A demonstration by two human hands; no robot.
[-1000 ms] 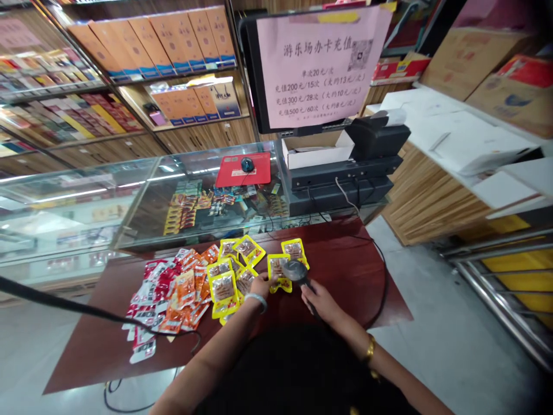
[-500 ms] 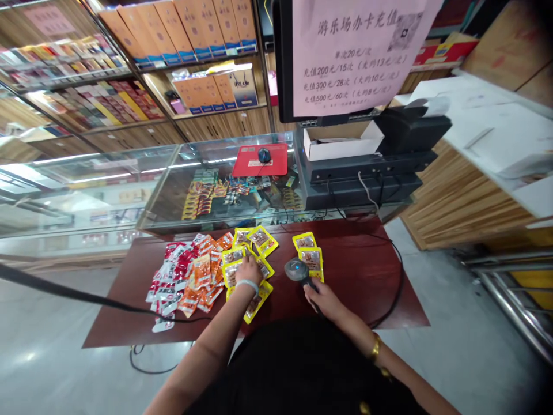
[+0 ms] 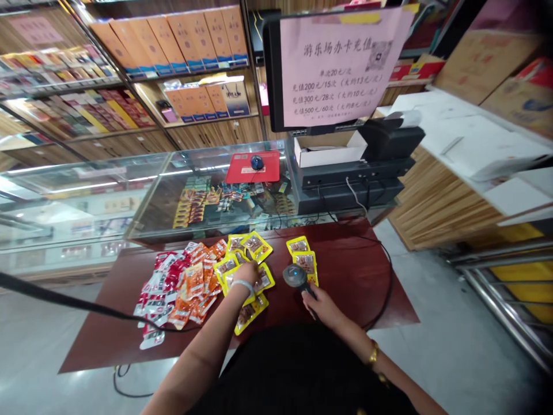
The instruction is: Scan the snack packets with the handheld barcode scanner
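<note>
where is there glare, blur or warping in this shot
Head view: bright light streaks cross the glass counter; head view: the left hand looks slightly soft, while large lettering on the pink sign reads clearly; head view: the orange boxes lean sideways, likely wide-lens stretch plus camera tilt; head view: the upper right corner falls dark and blurry.

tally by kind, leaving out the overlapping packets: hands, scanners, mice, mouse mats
Hands: 2 (left hand, right hand)
Scanner: 1
Mouse: 1
Mat: 1
Total: 5
</note>
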